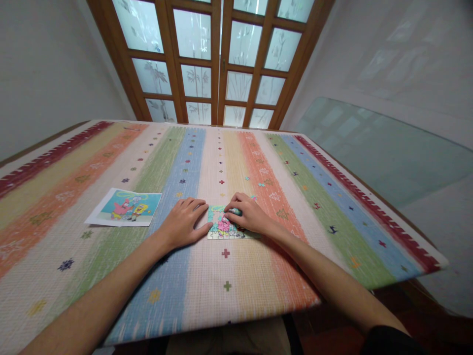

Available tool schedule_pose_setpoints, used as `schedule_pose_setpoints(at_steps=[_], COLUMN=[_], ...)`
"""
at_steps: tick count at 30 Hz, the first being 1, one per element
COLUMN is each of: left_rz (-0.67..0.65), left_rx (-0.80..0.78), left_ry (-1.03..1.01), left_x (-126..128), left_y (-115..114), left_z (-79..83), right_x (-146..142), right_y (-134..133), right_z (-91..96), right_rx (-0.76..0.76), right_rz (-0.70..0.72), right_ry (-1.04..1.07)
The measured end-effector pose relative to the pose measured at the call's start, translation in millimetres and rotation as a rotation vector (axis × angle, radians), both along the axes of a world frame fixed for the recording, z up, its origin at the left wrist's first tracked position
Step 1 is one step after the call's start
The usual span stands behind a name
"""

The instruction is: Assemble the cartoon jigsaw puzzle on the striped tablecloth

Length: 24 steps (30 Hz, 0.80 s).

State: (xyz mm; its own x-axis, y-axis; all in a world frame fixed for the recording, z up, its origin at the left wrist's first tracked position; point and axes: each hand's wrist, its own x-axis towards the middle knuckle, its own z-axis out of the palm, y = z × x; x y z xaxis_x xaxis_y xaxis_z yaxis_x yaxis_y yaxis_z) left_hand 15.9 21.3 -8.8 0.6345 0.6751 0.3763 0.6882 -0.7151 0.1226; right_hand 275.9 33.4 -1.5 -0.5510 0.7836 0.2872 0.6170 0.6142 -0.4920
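Note:
A partly assembled jigsaw puzzle (223, 228) with pink, teal and green pieces lies on the striped tablecloth before me. My left hand (186, 221) rests flat at its left side, fingers stretched out and the thumb apart, touching the puzzle's edge. Over the upper right part of the puzzle, my right hand (247, 212) bends down with thumb and fingers pinched. A small teal puzzle piece (235, 211) shows between them. The palm and fingers hide the puzzle's right part.
A printed cartoon picture (127, 207) lies on the left of the tablecloth (218, 305). Loose puzzle pieces (261, 185) lie beyond my right hand. Wooden doors with glass panes (195, 81) stand behind the table, and a glass panel (384, 138) leans at the right wall.

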Motion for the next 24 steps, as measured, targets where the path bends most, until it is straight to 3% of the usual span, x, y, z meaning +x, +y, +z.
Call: schedule_pose_setpoints(at_steps=[8, 15, 24], left_rz=[-0.001, 0.001, -0.002], left_rx=[0.023, 0.002, -0.006], left_ry=[0.012, 0.006, 0.019], left_x=[0, 0, -1], left_y=[0, -1, 0], left_z=[-1.2, 0.8, 0.0], right_x=[2, 7, 48], right_y=[-3, -3, 11], right_z=[-3.4, 2.0, 14.3], right_rx=[0.093, 0.052, 0.041], right_rz=[0.037, 0.066, -0.003], right_ry=[-0.080, -0.079, 0.036])
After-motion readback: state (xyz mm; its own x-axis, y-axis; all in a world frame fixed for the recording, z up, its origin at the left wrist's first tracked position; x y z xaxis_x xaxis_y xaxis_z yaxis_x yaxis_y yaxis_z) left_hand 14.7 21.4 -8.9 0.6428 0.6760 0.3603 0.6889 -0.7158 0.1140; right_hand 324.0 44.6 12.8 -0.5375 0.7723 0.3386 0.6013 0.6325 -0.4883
